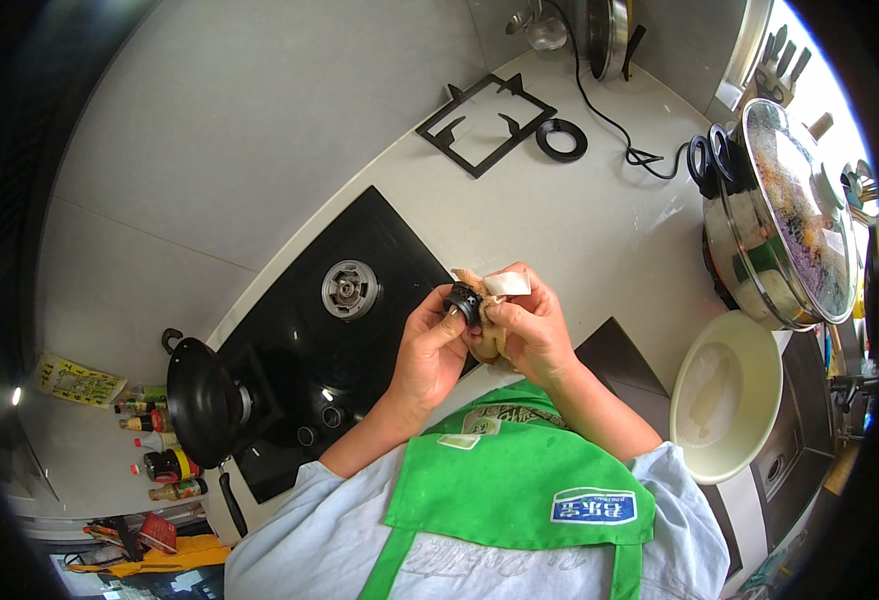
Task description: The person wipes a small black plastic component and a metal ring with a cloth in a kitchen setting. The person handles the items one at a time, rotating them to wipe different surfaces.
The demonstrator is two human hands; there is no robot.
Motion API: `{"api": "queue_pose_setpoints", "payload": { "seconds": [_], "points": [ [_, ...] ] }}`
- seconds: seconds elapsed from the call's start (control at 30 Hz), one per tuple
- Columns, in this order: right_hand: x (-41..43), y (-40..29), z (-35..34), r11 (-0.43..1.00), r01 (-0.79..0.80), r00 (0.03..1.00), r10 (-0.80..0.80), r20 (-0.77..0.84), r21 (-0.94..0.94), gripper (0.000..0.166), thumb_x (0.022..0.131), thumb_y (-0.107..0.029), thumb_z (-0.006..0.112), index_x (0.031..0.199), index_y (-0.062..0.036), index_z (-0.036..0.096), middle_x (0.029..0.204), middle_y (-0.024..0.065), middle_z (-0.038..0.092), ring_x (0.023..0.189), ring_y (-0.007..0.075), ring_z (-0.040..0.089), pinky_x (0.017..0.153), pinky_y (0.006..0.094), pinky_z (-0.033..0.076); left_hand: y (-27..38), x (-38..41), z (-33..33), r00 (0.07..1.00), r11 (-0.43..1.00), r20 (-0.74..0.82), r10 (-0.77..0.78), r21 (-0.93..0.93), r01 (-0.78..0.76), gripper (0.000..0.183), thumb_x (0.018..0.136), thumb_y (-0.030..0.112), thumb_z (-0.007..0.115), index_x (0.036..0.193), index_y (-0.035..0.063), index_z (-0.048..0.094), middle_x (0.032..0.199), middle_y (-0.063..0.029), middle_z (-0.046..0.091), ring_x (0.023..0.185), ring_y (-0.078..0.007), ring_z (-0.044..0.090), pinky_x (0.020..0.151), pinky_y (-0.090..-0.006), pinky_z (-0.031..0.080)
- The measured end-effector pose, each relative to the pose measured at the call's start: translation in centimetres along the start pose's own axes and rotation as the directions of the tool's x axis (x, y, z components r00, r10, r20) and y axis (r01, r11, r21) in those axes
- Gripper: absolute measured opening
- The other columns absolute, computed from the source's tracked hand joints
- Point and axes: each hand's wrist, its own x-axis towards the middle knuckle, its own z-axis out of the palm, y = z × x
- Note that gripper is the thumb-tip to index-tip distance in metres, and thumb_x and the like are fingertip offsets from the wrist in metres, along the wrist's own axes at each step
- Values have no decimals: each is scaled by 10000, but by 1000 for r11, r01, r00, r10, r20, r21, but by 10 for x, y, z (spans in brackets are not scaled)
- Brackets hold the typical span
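Observation:
My left hand [430, 352] grips a small black burner ring [463, 302] with notches around its side. A tan cloth [489, 341] is in my right hand [540, 330], bunched against the ring's right side. A white tag or flap [508, 284] sticks up from the cloth by my right fingers. Both hands are close together above the right edge of a black glass gas hob [297, 382]. An uncovered burner base [350, 289] shows on the hob to the left of my hands.
A black pan support [478, 126] and black ring [561, 140] lie on the white counter [552, 214]. At right stand a lidded steamer [754, 240] and a basin of cloudy water [766, 405] beside the sink [803, 442]. A wok [200, 405] rests at left near several bottles [173, 465].

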Motion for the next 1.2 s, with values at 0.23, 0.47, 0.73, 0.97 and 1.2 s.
{"api": "queue_pose_setpoints", "payload": {
  "seconds": [0.23, 0.47, 0.73, 0.97, 1.2],
  "points": [
    [1, -3, 8, 997, 52, 996, -56, -66, -62, 135, 835, -39, 609, 889, -52, 486, 741, 49, 557, 505, 80, 464, 471, 250, 413, 1, -2, 0, 994, 958, 34, 108, 263, -114, 269, 836, 80, 628, 1088, 40, 545, 965, -23, 589, 819, -119, 555, 716, -255, 446],
    [0, -1, 8, 995, 57, 996, -62, -61, -82, 133, 847, -38, 600, 934, -48, 500, 807, 44, 572, 611, 75, 502, 513, 232, 422, 0, -1, -6, 999, 985, 31, 45, 163, -49, 307, 856, 159, 618, 1126, 39, 534, 1029, -27, 587, 890, -131, 549, 783, -293, 435],
    [-3, 7, 2, 950, 138, 989, -146, -5, -282, 132, 863, -32, 585, 961, -32, 497, 816, 27, 561, 634, 66, 510, 523, 210, 409, -2, 0, -2, 999, 999, 2, -36, -39, 36, 301, 882, 159, 589, 1152, 45, 522, 1048, -23, 571, 954, -126, 534, 828, -277, 422],
    [1, -15, 3, 958, 47, 996, -67, -62, -282, 117, 824, -12, 593, 866, -40, 488, 779, 19, 553, 641, 75, 520, 575, 239, 458, 13, 3, 4, 993, 911, 114, 13, 408, -59, 411, 886, 160, 592, 1250, 57, 431, 1143, -65, 546, 1065, -181, 521, 868, -346, 446],
    [2, -30, 1, 931, -32, 999, 35, 3, -362, 115, 815, -29, 600, 836, -38, 487, 850, 44, 573, 721, 97, 545, 644, 264, 473, 22, 5, -3, 970, 615, 239, 52, 757, -220, 380, 845, 159, 664, 1150, -3, 508, 1050, -41, 569, 945, -104, 552, 802, -247, 474]
  ]
}}
